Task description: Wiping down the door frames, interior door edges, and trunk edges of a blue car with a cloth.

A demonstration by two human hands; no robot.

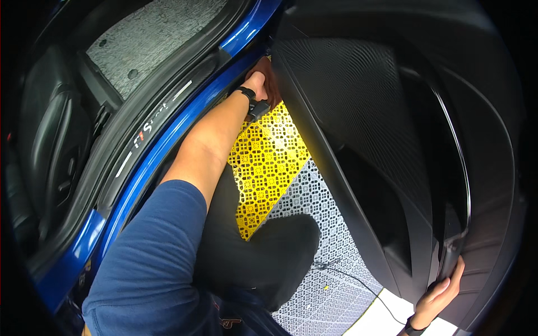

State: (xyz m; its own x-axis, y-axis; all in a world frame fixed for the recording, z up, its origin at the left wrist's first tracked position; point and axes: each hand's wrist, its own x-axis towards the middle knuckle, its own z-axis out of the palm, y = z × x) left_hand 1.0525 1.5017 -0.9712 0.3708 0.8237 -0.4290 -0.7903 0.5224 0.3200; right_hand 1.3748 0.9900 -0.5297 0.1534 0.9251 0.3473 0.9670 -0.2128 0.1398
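My left hand (258,85) is at the narrow gap between the blue door sill (168,128) and the open car door (353,105). It presses on a dark reddish-brown cloth (272,86); its fingertips are mostly hidden. A black band with a small dark device (259,110) is at that wrist. At the lower right, my right hand (444,292) is closed around the pull handle (450,256) of the door's inner panel, and it wears a black wristband.
The black door panel fills the right side. A black seat (52,147) and grey carpet (147,42) lie inside the car at left. Yellow (265,168) and grey (323,227) perforated floor tiles lie below, with a thin black cable (365,283) across the grey ones, near my bent knee.
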